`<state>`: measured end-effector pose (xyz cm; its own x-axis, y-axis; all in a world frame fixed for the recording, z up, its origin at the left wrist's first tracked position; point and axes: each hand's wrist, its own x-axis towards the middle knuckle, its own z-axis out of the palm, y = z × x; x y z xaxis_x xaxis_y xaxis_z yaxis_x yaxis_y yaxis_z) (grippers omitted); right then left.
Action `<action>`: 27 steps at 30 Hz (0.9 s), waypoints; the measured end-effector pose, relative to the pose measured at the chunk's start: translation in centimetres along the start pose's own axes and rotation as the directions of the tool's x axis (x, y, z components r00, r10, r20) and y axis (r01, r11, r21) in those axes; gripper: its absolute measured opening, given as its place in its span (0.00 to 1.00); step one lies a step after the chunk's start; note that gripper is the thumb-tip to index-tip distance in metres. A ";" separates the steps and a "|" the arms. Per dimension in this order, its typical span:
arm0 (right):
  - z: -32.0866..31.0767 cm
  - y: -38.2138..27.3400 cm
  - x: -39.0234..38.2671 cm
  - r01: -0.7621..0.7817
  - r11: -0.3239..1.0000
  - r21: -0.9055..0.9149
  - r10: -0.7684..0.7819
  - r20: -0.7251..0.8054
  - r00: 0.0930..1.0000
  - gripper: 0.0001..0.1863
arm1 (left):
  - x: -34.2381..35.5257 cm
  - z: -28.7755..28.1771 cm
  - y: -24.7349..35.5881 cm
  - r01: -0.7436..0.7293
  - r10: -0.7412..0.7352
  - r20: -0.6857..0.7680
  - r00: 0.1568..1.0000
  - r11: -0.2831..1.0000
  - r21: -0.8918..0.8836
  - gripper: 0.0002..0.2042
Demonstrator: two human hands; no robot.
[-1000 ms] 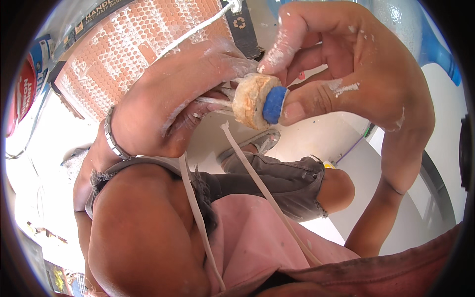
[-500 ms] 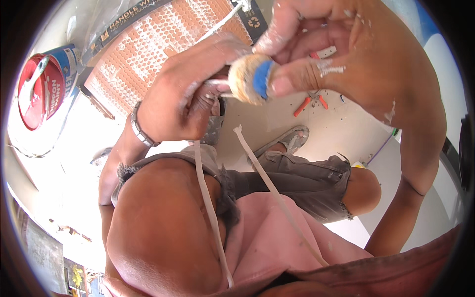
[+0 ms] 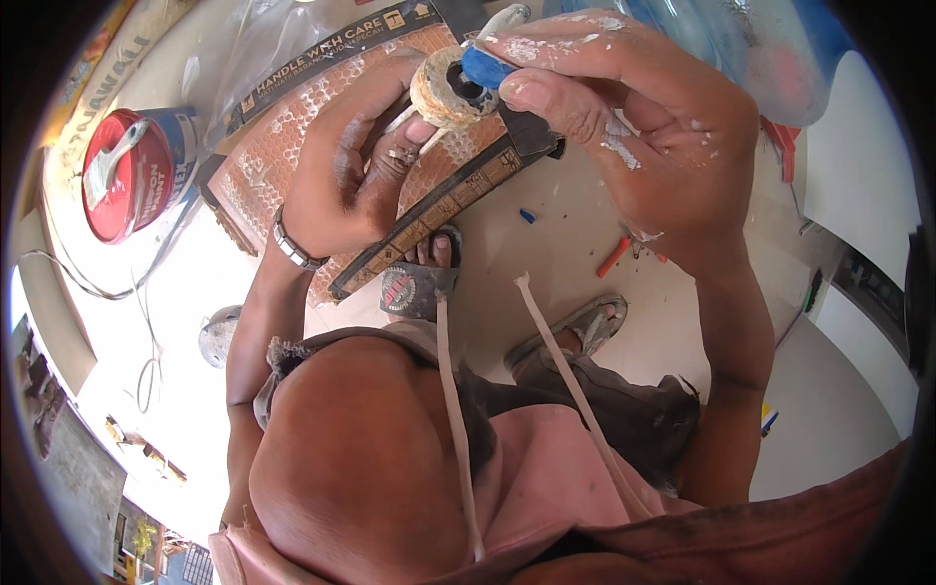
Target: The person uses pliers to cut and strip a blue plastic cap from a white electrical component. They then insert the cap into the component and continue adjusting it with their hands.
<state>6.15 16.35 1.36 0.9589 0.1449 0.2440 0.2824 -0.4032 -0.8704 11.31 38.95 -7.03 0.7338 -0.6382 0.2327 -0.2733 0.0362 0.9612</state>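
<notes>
My left hand (image 3: 341,185) grips a short, cream paint roller (image 3: 434,97) crusted with dried paint, its dark hollow end facing right. A thin white rod (image 3: 429,144) shows beside my left thumb. Between the thumb and fingers of my right hand (image 3: 648,127) is a blue end cap (image 3: 484,68), held at the mouth of the roller core. Whether it still touches the core's rim, I cannot tell. White paint flecks both hands. Just behind my right fingertips, a white rounded piece (image 3: 507,18) is partly hidden.
Under my hands lies a patterned orange-brown panel (image 3: 263,171) with dark cardboard edging. At left stands a paint bucket (image 3: 180,146), a brush (image 3: 115,161) on its red lid. Red-handled pliers (image 3: 614,256) and a small blue piece (image 3: 527,215) lie on the floor.
The blue cap, earlier across the roller's end, is now tilted at its upper edge, exposing the dark hollow core. Both hands have shifted left in the picture.
</notes>
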 end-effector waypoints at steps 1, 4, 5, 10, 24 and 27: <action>0.1 0.6 -0.4 -0.121 0.981 0.151 0.130 -0.052 0.990 0.07 | -0.3 0.2 -0.3 0.050 -0.051 -0.021 0.999 0.998 -0.046 0.16; -0.7 -0.4 -0.5 -0.466 0.651 0.599 0.499 0.124 0.858 0.12 | -0.3 -0.1 0.0 0.123 -0.123 -0.001 0.992 0.988 -0.089 0.17; -0.8 -0.2 -0.7 -0.482 0.593 0.644 0.514 0.157 0.843 0.13 | -0.5 -0.2 -0.1 0.115 -0.117 -0.014 0.993 0.989 -0.089 0.17; -1.1 0.3 -1.8 -0.495 0.386 0.779 0.559 0.229 0.797 0.16 | -0.7 0.0 -0.2 0.107 -0.107 0.000 0.994 0.994 -0.029 0.17; -0.5 0.6 -1.5 -0.500 0.336 0.798 0.538 0.273 0.797 0.14 | -0.2 0.2 -0.1 0.014 -0.013 0.047 0.999 1.000 -0.025 0.18; -0.2 0.1 -1.2 -0.491 0.487 0.722 0.564 0.169 0.808 0.16 | 0.0 -0.3 0.1 0.003 -0.003 0.069 0.998 1.000 0.002 0.19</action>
<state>5.01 15.94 1.03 0.9296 0.0429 -0.3660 -0.3534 0.3849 -0.8526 11.50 39.15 -6.91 0.6896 -0.6902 0.2191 -0.2723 0.0332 0.9616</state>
